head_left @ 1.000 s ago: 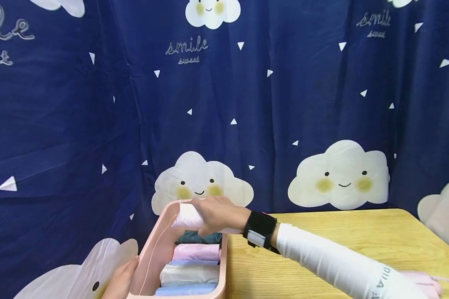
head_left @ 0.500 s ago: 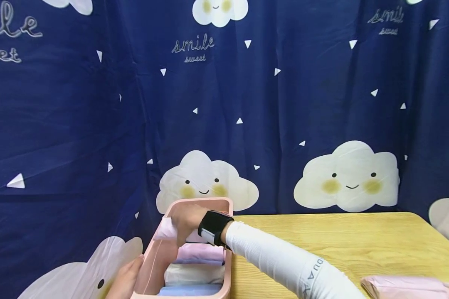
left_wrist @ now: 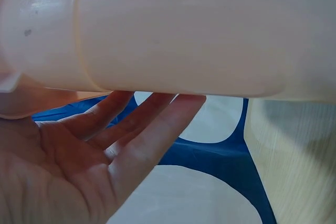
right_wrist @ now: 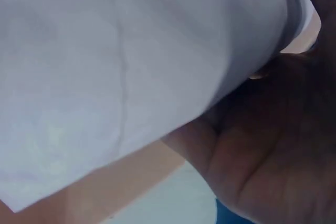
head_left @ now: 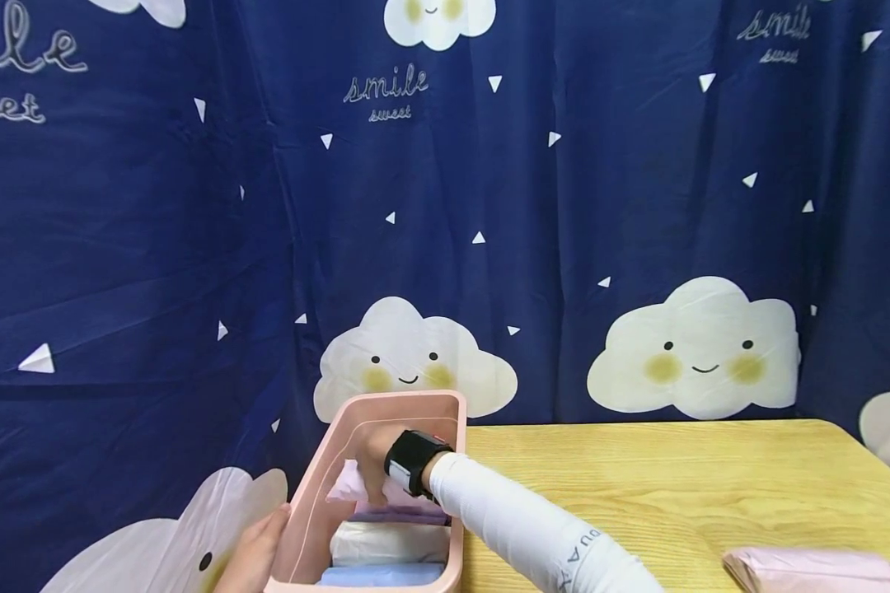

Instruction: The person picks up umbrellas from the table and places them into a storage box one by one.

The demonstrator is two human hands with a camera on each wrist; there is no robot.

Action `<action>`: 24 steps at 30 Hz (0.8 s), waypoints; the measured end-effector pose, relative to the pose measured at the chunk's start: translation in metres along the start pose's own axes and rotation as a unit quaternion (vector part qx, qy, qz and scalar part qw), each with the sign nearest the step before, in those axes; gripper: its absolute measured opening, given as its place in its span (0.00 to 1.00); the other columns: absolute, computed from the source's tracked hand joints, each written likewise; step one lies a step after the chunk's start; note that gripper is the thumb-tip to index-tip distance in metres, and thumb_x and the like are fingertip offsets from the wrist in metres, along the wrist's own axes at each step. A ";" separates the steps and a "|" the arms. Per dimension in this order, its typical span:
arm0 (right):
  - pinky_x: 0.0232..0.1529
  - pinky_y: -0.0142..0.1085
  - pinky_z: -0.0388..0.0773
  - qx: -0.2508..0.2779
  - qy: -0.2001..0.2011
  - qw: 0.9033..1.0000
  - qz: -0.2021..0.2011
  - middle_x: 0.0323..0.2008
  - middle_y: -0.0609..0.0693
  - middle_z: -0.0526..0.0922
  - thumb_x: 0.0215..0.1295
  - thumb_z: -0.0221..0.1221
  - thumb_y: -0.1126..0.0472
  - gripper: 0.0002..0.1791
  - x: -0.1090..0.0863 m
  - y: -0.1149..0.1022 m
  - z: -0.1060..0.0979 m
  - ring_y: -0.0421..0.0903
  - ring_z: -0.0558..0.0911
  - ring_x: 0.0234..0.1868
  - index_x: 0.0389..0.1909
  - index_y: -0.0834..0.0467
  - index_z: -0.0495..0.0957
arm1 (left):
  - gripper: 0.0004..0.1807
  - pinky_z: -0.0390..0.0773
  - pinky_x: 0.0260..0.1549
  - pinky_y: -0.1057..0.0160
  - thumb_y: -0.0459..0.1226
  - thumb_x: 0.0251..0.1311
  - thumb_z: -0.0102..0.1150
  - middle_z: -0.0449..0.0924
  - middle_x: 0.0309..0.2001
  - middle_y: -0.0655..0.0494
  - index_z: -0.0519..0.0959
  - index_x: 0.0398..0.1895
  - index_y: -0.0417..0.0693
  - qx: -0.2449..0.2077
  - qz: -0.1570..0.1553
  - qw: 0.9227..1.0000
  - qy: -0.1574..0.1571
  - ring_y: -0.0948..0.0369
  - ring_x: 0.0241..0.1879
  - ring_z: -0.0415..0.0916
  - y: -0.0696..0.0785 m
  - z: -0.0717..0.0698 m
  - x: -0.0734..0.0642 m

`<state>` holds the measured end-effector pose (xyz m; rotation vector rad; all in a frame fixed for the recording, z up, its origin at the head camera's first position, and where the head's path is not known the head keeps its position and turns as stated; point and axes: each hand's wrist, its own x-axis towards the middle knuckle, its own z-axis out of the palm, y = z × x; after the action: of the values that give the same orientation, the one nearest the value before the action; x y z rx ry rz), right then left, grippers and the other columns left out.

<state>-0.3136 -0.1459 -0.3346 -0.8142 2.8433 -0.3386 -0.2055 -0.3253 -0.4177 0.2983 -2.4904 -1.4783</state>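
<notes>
A deep pink bin (head_left: 456, 486) stands at the table's left end, its inside lined with a row of folded bundles. My right hand (head_left: 377, 461) reaches down into it and grips a pale pinkish-white folded fabric bundle (head_left: 347, 483). In the right wrist view this folded bundle (right_wrist: 105, 77) fills the upper left, with the palm behind it. My left hand (head_left: 255, 548) is at the bin's outer left side; the left wrist view shows its fingers (left_wrist: 152, 129) stretched out, tips right at the bin's wall (left_wrist: 184, 51).
A white bundle (head_left: 389, 543) and a light blue bundle (head_left: 381, 575) lie at the bin's near end. On the right of the wooden table (head_left: 601, 478) lies another folded pink bundle (head_left: 816, 568). A dark blue curtain (head_left: 534, 206) with clouds hangs behind.
My right hand has carried the pale bundle from above the bin's far end down and nearer, into the bin beside the others. The left hand has stayed at the bin's side.
</notes>
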 end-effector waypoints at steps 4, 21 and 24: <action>0.19 0.37 0.71 0.026 -0.008 0.999 0.025 0.15 0.46 0.74 0.20 0.74 0.71 0.14 -0.003 0.004 0.010 0.44 0.69 0.19 0.09 0.54 0.80 | 0.32 0.68 0.49 0.42 0.44 0.72 0.31 0.68 0.51 0.24 0.58 0.57 0.15 0.002 -0.005 1.000 -0.004 0.38 0.50 0.70 -0.001 0.000 0.001; 0.14 0.32 0.56 0.047 -0.044 0.996 -0.066 0.12 0.41 0.63 0.32 0.66 0.68 0.12 -0.016 0.014 -0.024 0.40 0.60 0.14 0.10 0.51 0.72 | 0.31 0.63 0.53 0.41 0.42 0.72 0.30 0.64 0.55 0.23 0.58 0.57 0.15 0.026 0.004 1.000 -0.006 0.35 0.55 0.63 0.000 -0.001 0.002; 0.18 0.33 0.62 -0.037 -0.093 0.991 -0.087 0.21 0.41 0.70 0.44 0.67 0.58 0.07 -0.013 0.017 -0.038 0.40 0.66 0.18 0.24 0.49 0.77 | 0.32 0.61 0.54 0.40 0.43 0.72 0.30 0.62 0.56 0.23 0.57 0.57 0.15 0.016 0.003 1.000 -0.007 0.34 0.57 0.60 0.000 -0.001 0.001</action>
<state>-0.3195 -0.1180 -0.3010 -1.0527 2.6315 -0.1698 -0.2067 -0.3261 -0.4171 0.2871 -2.5247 -1.4449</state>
